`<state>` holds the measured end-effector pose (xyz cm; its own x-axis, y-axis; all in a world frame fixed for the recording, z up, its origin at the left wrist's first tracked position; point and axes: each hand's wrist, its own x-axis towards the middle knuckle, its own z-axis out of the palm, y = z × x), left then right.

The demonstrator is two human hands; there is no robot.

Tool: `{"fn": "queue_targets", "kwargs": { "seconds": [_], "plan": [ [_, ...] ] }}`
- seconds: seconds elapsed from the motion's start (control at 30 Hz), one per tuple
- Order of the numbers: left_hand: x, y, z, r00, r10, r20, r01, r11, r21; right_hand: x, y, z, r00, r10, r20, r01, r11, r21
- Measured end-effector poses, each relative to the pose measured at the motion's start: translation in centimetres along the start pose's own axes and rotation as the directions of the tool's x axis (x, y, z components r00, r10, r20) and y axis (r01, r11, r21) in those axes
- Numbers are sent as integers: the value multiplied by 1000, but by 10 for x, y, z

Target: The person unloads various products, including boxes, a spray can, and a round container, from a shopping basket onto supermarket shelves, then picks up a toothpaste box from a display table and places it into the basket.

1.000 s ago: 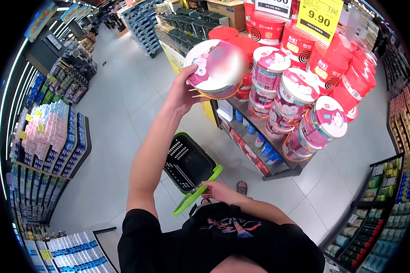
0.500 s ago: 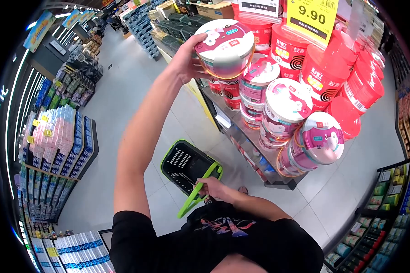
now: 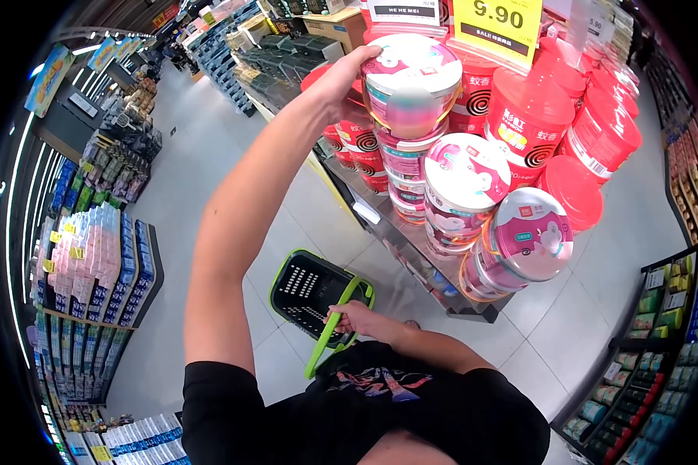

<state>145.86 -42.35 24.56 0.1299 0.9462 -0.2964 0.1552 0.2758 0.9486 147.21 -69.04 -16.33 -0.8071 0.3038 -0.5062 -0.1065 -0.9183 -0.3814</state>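
My left hand (image 3: 353,74) is closed around the left side of a round pink-and-white tub (image 3: 412,77) with a clear lower wall. This tub is over a stack of similar pink tubs (image 3: 409,163) at the display's near edge; whether it rests on them I cannot tell. Most of my left fingers are hidden behind it. Lower down, my right hand (image 3: 352,318) grips the green handle (image 3: 326,341) of a black shopping basket (image 3: 309,287), whose slotted inside shows. Two more pink-lidded stacks, a front stack (image 3: 467,174) and a corner stack (image 3: 531,236), stand to the right.
Red mosquito-coil tubs (image 3: 529,116) pile up behind the pink ones, under a yellow price sign (image 3: 498,27). The display table's corner (image 3: 481,310) juts over the tiled floor (image 3: 264,221). Stocked shelves stand at left (image 3: 93,271) and right (image 3: 636,364).
My left hand has shifted right with the pink-and-white tub, which now lines up over the stack. The view has turned slightly. My right hand keeps its hold on the basket handle.
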Motion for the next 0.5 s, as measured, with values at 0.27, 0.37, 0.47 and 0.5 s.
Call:
{"fn": "queue_targets", "kwargs": {
  "seconds": [0.27,0.37,0.47,0.5],
  "plan": [
    [6,-4,2,997,-74,-6,74,997,27,-4,-8,-3,995,-65,-70,63,998,-28],
    [6,-5,2,997,-73,-18,73,996,53,-4,-9,-8,995,-83,-58,82,996,-21],
    [4,-6,1,997,-82,-4,82,996,40,-4,-8,-12,989,-119,-93,114,992,-61],
    [2,-8,0,992,-112,-53,113,993,19,-6,-7,-11,990,-117,-74,113,992,-63]
  ]
}}
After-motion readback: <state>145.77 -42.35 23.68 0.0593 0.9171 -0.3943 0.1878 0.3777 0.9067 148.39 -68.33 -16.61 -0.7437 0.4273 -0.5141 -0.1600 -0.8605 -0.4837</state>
